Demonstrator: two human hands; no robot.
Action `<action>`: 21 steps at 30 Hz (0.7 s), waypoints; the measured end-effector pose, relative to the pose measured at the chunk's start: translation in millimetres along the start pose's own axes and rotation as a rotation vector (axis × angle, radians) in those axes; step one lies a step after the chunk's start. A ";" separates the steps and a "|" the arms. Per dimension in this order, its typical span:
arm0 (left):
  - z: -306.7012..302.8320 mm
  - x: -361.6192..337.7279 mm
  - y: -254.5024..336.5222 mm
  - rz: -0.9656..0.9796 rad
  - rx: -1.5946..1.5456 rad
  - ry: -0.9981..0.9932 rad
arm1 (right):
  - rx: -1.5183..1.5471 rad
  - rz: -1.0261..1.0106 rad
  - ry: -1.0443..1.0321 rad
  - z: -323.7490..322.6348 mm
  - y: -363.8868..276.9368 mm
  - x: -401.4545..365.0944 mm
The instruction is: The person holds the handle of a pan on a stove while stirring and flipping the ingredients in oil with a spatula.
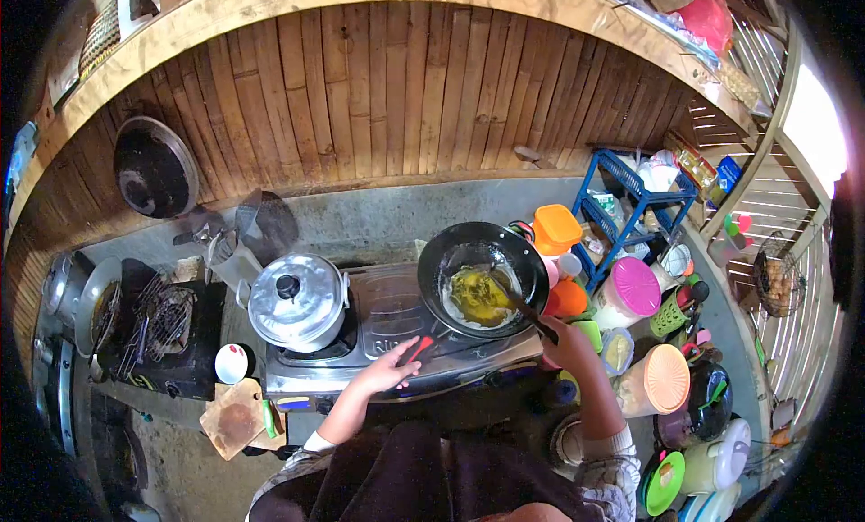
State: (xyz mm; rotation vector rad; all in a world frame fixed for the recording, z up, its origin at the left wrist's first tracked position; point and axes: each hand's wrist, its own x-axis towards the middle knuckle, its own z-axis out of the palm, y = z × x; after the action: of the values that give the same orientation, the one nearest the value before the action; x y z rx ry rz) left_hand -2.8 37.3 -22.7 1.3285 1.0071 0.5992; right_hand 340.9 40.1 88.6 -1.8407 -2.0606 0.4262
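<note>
A black wok (pixel 434 283) sits on the steel gas stove (pixel 392 319), with glossy yellow contents (pixel 482 298) in its bottom that look like oil or egg. My right hand (pixel 569 343) grips the dark handle of a spatula (pixel 518 304), whose far end dips into the yellow. At the wok's near left, my left hand (pixel 387 370) is around the black-and-red wok handle (pixel 420 347), fingers loosely curled. A lidded aluminium pot (pixel 297 310) stands on the left burner, apart from both hands.
A blue rack (pixel 635 193) and several plastic containers, including a pink-lidded one (pixel 636 286), crowd the right side. To the left are a cutting board (pixel 232 418) with a green-handled knife (pixel 268 418), a white bowl (pixel 232 363) and a charred grill (pixel 167 319).
</note>
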 end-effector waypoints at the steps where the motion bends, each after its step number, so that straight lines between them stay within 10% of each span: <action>1: -0.8 1.7 -4.9 0.017 -0.005 0.015 | -0.013 0.014 -0.011 -9.5 -3.9 -7.0; 21: -0.1 -10.9 3.9 -0.094 -0.141 0.096 | -0.126 0.002 -0.180 -110.8 0.7 -58.2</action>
State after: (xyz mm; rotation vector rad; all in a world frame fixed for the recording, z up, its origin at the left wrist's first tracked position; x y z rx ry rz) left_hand -7.3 28.9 -16.2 1.1314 1.0796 0.6551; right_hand 396.6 -18.2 184.3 -1.9405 -2.2511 0.4884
